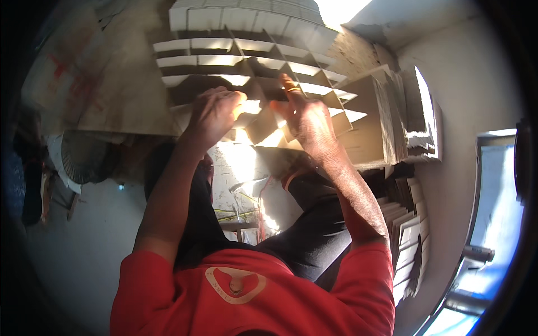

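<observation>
A cardboard divider grid (246, 64) of interlocking strips stands on the work surface in front of me, with light strips crossed by slanting ones. My left hand (217, 113) is at its near left part, fingers curled and closed on a cardboard strip; the exact grip is partly in glare. To its right, my right hand (310, 119) is over the near middle of the grid. Its index finger stretches forward among the strips and its thumb stands apart, with nothing visibly held. Bright sunlight and deep shadow hide some of the fingertips.
Behind the grid lies a row of stacked cardboard strips (246, 19). Flat cardboard sheets (386, 112) stand upright at the right, beside the wall. More cardboard pieces (408, 241) are stacked lower down. A round ribbed object (84, 158) sits below the surface's left edge.
</observation>
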### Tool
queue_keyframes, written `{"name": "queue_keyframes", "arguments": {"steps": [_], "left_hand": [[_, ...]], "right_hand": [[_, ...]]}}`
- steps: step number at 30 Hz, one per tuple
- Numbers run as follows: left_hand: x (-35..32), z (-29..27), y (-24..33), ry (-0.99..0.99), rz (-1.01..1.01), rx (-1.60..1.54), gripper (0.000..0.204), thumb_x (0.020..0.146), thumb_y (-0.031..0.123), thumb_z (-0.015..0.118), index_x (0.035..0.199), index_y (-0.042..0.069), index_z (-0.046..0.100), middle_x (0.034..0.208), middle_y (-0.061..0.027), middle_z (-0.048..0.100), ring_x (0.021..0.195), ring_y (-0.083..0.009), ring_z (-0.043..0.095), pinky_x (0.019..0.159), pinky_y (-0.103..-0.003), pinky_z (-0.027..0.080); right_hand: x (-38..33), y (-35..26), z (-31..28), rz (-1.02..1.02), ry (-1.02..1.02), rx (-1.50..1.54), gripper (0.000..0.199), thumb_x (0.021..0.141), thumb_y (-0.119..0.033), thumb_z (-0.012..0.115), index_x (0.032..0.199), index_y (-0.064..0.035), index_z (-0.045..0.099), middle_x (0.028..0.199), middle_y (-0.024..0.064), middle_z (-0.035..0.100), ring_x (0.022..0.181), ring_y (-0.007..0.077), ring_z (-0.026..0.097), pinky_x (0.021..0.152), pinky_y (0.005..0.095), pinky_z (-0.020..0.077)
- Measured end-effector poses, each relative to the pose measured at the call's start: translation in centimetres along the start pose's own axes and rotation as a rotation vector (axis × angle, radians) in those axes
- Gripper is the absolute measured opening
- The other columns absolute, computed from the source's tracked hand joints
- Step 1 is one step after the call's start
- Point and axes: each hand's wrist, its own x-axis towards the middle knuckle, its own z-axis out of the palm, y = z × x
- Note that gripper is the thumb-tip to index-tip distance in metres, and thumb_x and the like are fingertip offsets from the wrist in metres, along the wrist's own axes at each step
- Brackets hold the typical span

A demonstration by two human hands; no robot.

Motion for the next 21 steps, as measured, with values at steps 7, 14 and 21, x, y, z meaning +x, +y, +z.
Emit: {"name": "queue_keyframes", "arguments": {"steps": [7,14,21], "left_hand": [[0.3,-1.1,1.2,0.029,0.035,-0.016,0.033,0.072,0.004,0.074,0.104,0.0,0.066,0.091,-0.0142,0.067,0.086,-0.0287,0.064,0.078,-0.037,0.051],[-0.2,-2.5,0.8,0.027,-0.084,0.022,0.033,0.072,0.003,0.075,0.104,-0.001,0.067,0.092,-0.0144,0.067,0.085,-0.0275,0.065,0.077,-0.035,0.052],[-2.0,-4.3,-0.6,0.036,-0.239,0.018,0.032,0.074,0.002,0.075,0.105,-0.002,0.067,0.095,-0.0144,0.066,0.084,-0.0222,0.066,0.071,-0.031,0.053]], "right_hand": [[-8.8,16.2,-4.2,0.426,0.344,-0.802,0.038,0.083,-0.018,0.066,0.117,-0.006,0.053,0.108,0.0129,0.057,0.101,0.0315,0.055,0.081,0.0427,0.0491],[-12.9,23.3,-3.8,0.557,0.238,-0.804,0.041,0.069,-0.023,0.077,0.096,-0.0052,0.053,0.102,0.0171,0.06,0.096,0.0354,0.059,0.076,0.0451,0.0508],[-11.9,22.2,-5.6,0.727,0.313,-0.416,0.034,0.077,-0.034,0.07,0.088,-0.0051,0.056,0.088,0.0185,0.066,0.087,0.0373,0.063,0.073,0.0478,0.048]]}}
